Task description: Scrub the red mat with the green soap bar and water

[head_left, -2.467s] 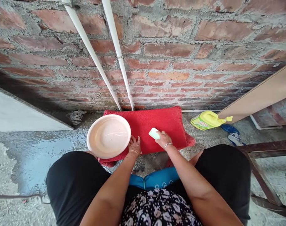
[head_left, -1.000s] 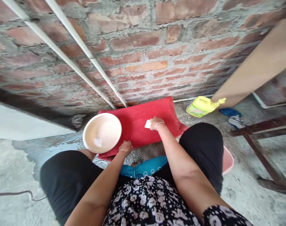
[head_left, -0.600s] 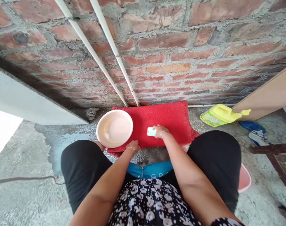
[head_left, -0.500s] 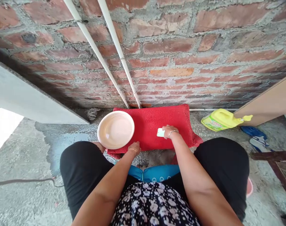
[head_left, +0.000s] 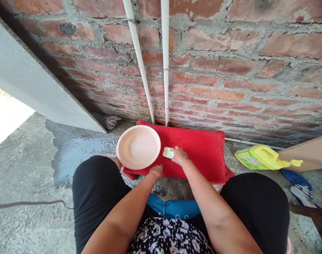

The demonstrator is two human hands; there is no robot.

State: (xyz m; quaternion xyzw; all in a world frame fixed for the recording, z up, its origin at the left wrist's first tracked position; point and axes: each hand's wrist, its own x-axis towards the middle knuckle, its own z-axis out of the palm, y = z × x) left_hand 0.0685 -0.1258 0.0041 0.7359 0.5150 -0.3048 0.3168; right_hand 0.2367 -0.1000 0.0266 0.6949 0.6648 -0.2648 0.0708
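Work judged mid-course, finished share and remainder not readable: right hand (head_left: 179,154) pinches pale green block (head_left: 166,152) at its fingertips, on or just over red cloth (head_left: 200,148); left hand (head_left: 157,171) curled at cloth's near edge, grip unclear, basin (head_left: 139,167) just beyond leftward.

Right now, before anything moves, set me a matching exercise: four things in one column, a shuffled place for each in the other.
Things:
1. pale green flat rectangular block
2. round pale pink basin
3. yellow plastic jug
4. two slim white pipes

Places:
A. on the grey floor, right of the red textured cloth
B. in the right hand
C. along the brick wall
D. on the cloth's left end

Pairs: 1-B, 2-D, 3-A, 4-C.
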